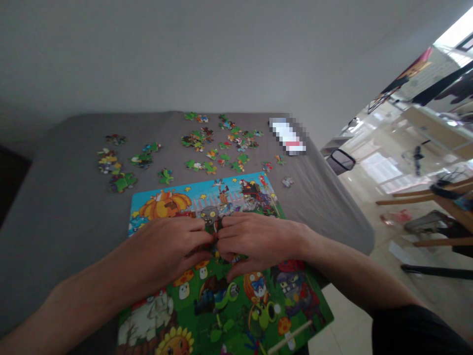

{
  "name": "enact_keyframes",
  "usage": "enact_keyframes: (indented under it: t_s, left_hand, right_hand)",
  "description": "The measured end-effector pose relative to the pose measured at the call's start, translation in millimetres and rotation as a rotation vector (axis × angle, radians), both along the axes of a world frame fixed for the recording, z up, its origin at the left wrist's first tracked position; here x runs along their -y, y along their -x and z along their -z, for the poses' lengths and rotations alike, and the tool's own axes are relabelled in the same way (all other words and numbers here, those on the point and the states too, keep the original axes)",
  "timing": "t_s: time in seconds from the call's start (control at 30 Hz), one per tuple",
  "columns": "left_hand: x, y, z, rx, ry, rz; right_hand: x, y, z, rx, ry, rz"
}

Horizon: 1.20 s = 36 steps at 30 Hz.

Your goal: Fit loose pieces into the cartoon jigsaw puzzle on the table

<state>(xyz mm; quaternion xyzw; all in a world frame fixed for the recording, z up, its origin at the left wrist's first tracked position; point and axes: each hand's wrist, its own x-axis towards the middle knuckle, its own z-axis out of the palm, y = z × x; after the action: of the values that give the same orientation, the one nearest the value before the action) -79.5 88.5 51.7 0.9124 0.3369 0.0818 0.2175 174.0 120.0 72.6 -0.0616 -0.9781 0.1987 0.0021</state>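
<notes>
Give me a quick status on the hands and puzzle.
Left hand, right hand, fingertips together on puzzle. Loose pieces beyond, on gray cloth.

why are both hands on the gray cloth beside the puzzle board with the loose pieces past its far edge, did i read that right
Not quite: the head view shows the left hand and right hand on the jigsaw puzzle board, not on the gray cloth beside it. The loose pieces do lie past its far edge.
</notes>
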Motion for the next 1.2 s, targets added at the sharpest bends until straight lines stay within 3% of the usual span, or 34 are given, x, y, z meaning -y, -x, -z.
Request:
enact_keyframes:
  t_s: [0.43, 0.63, 0.83, 1.2]
  left_hand:
    - [0, -3, -1.9, -0.011, -0.098, 0.039]
    - [2, -3, 1.5, -0.028, -0.068, 0.002]
    - [2, -2, 1.1, 0.014, -0.054, -0.001]
    - [-7, 6, -7.3, 0.047, 0.016, -0.066]
  right_hand:
    - [-1, 0, 6.5, -0.061, -0.039, 0.038]
    - [-4, -8, 10.8, -0.175, -0.092, 0.081]
    - [-7, -12, 10.5, -0.156, -0.092, 0.055]
    - [-4, -14, 1.4, -0.069, -0.286, 0.06]
